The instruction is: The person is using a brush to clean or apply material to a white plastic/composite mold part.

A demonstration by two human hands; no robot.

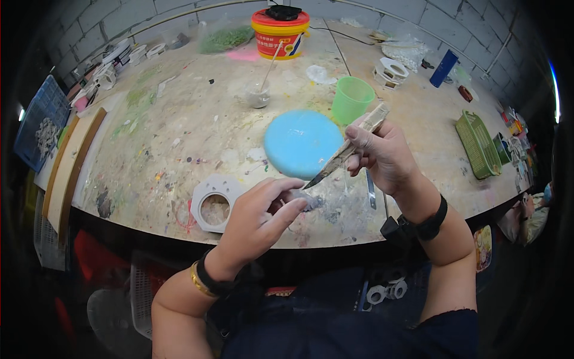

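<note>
My right hand grips a knife by its pale, grimy, wrapped handle. The dark pointed blade slants down and left, its tip at the fingertips of my left hand. Those left fingers are curled with the thumb close by; anything small between them is too hidden to name. Beside the left wrist lies a white eight-sided piece with a round opening and small holes in its face. Just beyond the blade is a smooth light-blue disc.
A translucent green cup stands behind the disc. Farther off are a small cup with a stick and a red-and-yellow bucket. A green basket sits right; a blue crate and curved board sit left.
</note>
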